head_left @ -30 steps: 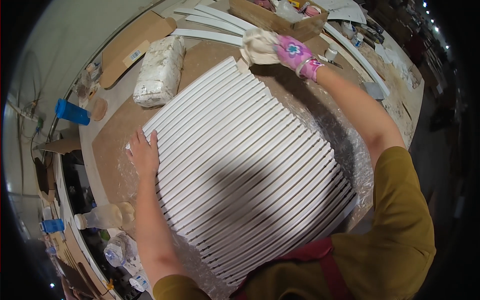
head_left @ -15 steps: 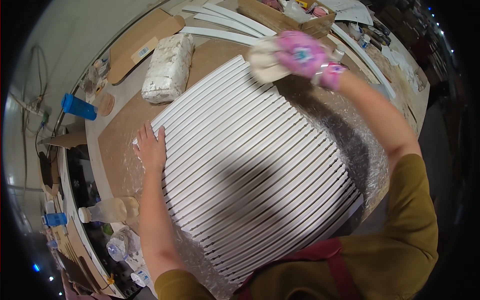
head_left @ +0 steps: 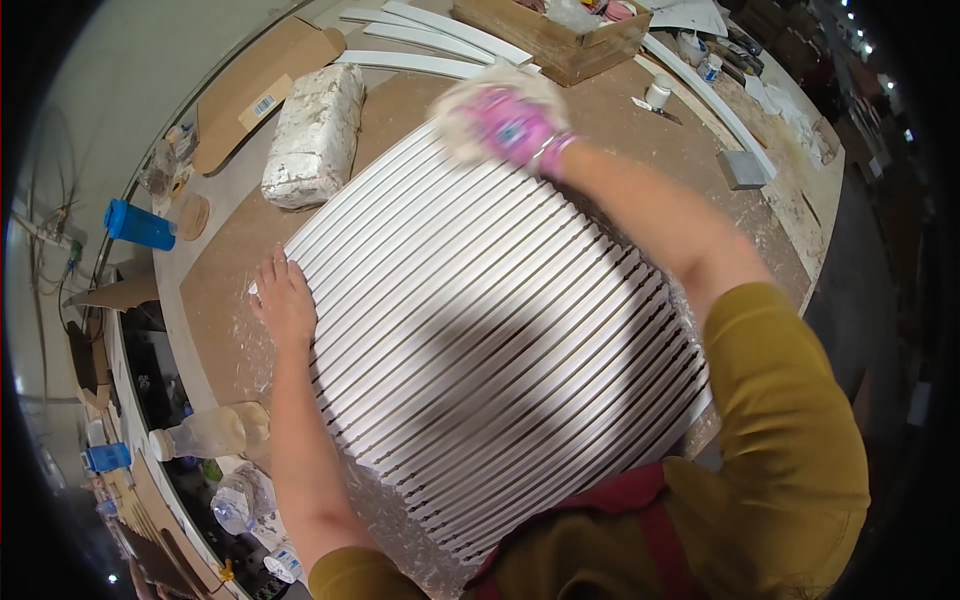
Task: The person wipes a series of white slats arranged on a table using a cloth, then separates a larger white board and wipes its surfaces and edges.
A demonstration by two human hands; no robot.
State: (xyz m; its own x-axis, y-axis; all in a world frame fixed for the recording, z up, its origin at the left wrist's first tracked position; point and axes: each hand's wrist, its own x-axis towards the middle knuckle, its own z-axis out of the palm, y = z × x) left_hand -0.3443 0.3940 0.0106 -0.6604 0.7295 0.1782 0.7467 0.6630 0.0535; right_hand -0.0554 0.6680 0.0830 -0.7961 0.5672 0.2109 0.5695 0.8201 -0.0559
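Note:
A row of white slats (head_left: 400,240) lies side by side across the table in front of me, with narrow dark gaps between them. My left hand (head_left: 287,305), bare, rests flat at the slats' left edge, fingers stretched out. On my right hand (head_left: 518,130) is a pink patterned glove, blurred by motion. It grips a cream cloth (head_left: 455,118) and presses it at the far ends of the slats. The cloth hides part of those ends and most of my right fingers.
Beyond the slats stand a white plaster-smeared block (head_left: 315,135), a flattened cardboard piece (head_left: 235,105) and a box of odds and ends (head_left: 550,45). Loose white strips (head_left: 420,65) lie behind. At left are a blue bottle (head_left: 140,225) and a clear bottle (head_left: 210,432); a grey block (head_left: 740,170) sits right.
My right hand has swept left with the cloth, along the far ends of the slats. My left hand stays at the slats' left edge. The whole view has shifted slightly.

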